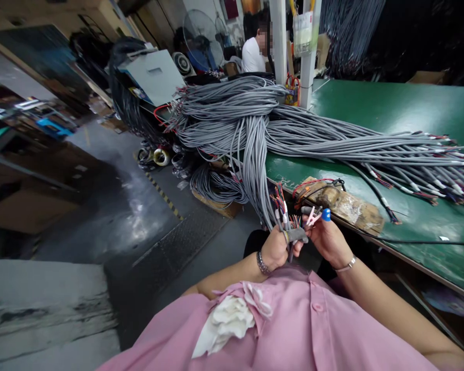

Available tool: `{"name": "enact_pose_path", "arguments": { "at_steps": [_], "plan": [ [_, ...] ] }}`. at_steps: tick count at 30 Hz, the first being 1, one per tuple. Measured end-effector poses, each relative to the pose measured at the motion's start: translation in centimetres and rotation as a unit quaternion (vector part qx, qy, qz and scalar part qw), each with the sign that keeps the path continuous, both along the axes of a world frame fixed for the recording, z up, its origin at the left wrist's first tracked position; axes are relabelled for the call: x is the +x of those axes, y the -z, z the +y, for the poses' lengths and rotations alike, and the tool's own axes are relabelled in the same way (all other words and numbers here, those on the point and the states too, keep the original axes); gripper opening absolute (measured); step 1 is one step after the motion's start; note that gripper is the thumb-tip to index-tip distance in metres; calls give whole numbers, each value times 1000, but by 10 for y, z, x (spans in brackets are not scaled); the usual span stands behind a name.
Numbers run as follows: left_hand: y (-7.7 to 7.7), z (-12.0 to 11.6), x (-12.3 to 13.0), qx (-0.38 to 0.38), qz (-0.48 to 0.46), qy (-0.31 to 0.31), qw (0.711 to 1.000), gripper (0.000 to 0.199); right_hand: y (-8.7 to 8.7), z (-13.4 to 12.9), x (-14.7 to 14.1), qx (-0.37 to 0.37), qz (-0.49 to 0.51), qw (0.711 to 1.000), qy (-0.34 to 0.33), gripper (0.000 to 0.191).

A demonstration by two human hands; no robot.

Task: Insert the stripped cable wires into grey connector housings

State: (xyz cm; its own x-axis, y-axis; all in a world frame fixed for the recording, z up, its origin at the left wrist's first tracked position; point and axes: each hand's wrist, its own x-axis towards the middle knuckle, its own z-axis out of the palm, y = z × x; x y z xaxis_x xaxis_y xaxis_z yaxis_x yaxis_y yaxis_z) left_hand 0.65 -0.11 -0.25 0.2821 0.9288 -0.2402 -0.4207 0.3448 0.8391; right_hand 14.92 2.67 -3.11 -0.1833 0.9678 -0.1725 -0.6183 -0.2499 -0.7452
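My left hand (276, 248), a watch at its wrist, is closed around the ends of several grey cables (284, 221). Thin coloured wires (279, 196) fan out of their stripped tips. Grey wrapping covers part of a finger on that hand. Close beside it, my right hand (330, 243) wears a blue fingertip cover (326, 214) and pinches a small pink clip-like tool (313, 217). The tool's exact kind is too small to tell. Its fingers are near the cable ends; whether they touch the wires is unclear.
A thick bundle of grey cables (232, 129) lies across the green table (371, 103) and hangs over its edge. A tape-wrapped wooden block (344, 206) sits near the front edge. Behind stand white posts (279, 46), a fan (203, 38) and a seated person (254, 54).
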Motion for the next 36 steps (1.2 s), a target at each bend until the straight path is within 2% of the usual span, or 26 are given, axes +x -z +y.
{"name": "enact_pose_path", "arguments": {
  "at_steps": [3, 10, 13, 17, 21, 25, 29, 31, 34, 36],
  "plan": [
    [-1, 2, 3, -2, 1, 3, 1000, 26, -2, 4, -2, -25, 31, 999, -13, 43],
    [-1, 2, 7, -17, 40, 7, 999, 32, -5, 6, -6, -37, 34, 998, 31, 40],
    [0, -1, 5, -19, 46, -1, 999, 32, -5, 2, -5, -27, 42, 999, 11, 42],
    [8, -8, -3, -15, 58, 4, 998, 32, 1, -1, 6, -36, 37, 999, -8, 51],
    [22, -13, -10, -4, 82, 29, 996, 35, 12, -7, 22, -65, 40, 997, -4, 41],
    [33, -13, -12, 18, 108, 23, 994, 43, 19, -18, 37, -35, -39, 999, 15, 30],
    [33, -16, -14, 22, 118, 42, 992, 47, 17, -32, 45, 23, -166, 985, 35, 23],
    [31, -22, -14, 38, 115, 63, 991, 46, 14, -40, 45, 65, -235, 970, 7, 22],
    [31, -35, -10, 67, 111, 104, 986, 43, 9, -53, 44, 123, -292, 945, -83, 27],
    [32, -44, -8, 89, 133, 96, 982, 41, 5, -59, 45, 170, -316, 926, -120, 33]
  ]
}}
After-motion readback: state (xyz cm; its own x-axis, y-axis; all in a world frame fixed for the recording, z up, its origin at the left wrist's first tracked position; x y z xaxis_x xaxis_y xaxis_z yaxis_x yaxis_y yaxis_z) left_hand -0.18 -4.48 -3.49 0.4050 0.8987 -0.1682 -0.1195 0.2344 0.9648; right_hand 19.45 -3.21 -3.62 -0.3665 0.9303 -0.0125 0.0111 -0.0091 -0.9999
